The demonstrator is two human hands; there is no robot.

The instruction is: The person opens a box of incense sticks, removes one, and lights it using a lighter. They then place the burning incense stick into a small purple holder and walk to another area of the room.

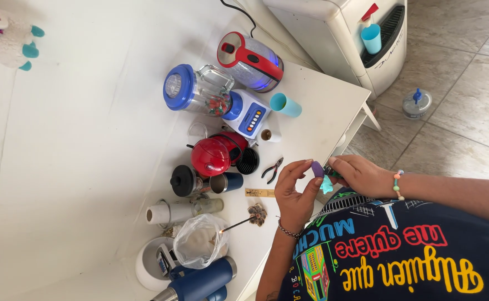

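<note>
Left hand (294, 192) pinch grip closed on purple piece (317, 169), long axis tilted toward right hand (361, 174), its grip closed on green piece (333, 174).

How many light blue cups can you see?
2. One light blue cup lies on its side on the white table, beside the blender's base. The other cup stands in the water dispenser by the wall. More may be hidden behind the clutter.

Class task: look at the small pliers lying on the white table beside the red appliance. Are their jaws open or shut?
Open. The small dark-handled pliers lie flat on the white table, handles spread apart in a V, untouched by either hand.
</note>
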